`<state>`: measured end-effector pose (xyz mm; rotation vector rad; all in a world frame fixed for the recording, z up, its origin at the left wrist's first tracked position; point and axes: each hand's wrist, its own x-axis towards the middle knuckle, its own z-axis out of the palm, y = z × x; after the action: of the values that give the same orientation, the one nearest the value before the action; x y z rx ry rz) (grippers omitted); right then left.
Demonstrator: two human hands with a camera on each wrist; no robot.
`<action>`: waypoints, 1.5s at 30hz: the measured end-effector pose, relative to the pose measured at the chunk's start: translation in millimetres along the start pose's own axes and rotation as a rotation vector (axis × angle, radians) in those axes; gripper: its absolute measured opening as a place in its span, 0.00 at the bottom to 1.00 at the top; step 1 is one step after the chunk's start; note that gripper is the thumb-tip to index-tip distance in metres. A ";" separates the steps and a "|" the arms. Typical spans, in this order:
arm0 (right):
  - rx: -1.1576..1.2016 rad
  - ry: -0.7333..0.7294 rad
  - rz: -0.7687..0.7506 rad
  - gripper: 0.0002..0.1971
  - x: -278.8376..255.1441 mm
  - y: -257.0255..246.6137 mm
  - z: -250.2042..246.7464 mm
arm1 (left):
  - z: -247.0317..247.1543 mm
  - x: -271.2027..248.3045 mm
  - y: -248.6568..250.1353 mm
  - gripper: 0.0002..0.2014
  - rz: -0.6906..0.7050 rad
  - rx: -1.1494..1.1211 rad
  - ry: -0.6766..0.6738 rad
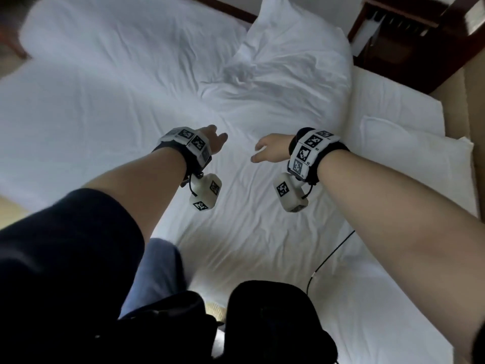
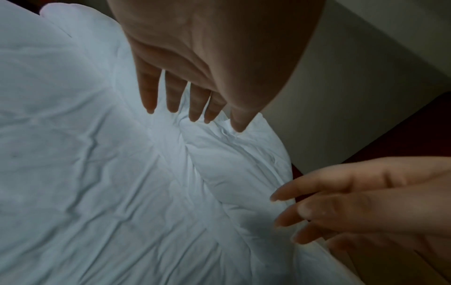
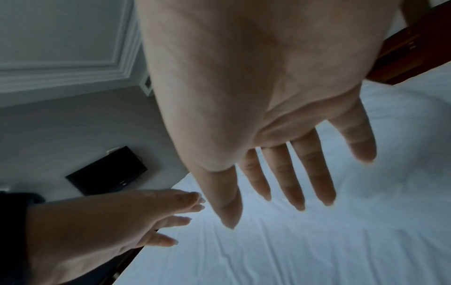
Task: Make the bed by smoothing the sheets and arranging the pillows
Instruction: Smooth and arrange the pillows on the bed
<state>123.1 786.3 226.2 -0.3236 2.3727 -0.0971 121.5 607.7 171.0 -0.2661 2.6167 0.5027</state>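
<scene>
A white, creased sheet covers the bed, bunched into folds near the head end. One white pillow leans at the top, and a second pillow lies at the right edge. My left hand and right hand reach out side by side over the middle of the sheet, both holding nothing. In the left wrist view the left hand has straight fingers close to the wrinkled sheet; whether they touch it I cannot tell. The right hand is spread flat above the sheet.
A dark wooden nightstand stands at the head end on the right. A black bag and a black cable lie on the near part of the bed. A dark screen hangs on the wall.
</scene>
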 end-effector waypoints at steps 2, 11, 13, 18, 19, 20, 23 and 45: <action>-0.043 -0.051 -0.028 0.28 -11.7 -31.2 6.4 | -6.0 -23.0 -19.1 0.28 0.012 -0.033 0.028; -0.081 -0.047 -0.151 0.24 13.1 -251.0 18.7 | -91.8 -75.7 -238.5 0.27 -0.059 -0.096 0.100; -0.084 -0.052 -0.206 0.24 27.4 -317.5 18.3 | -118.5 -83.1 -302.3 0.26 -0.101 -0.079 0.140; -0.111 0.009 -0.330 0.24 57.0 -446.6 8.3 | -167.4 -90.0 -427.7 0.24 -0.184 -0.056 0.134; -0.108 0.010 -0.339 0.25 61.5 -464.8 6.1 | -173.9 -88.9 -445.6 0.24 -0.198 -0.067 0.123; -0.108 0.007 -0.344 0.25 66.1 -477.7 4.2 | -178.8 -86.7 -458.9 0.24 -0.203 -0.079 0.113; -0.161 -0.022 -0.344 0.25 91.9 -520.1 -2.6 | -199.9 -71.9 -500.5 0.24 -0.214 -0.103 0.096; -0.312 -0.086 -0.334 0.23 286.5 -803.3 -90.2 | -349.4 54.2 -759.5 0.23 -0.326 -0.102 0.028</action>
<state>24.4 -65.7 232.1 -0.8544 2.2261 0.1310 137.2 -229.3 204.4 -0.7222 2.5077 0.5196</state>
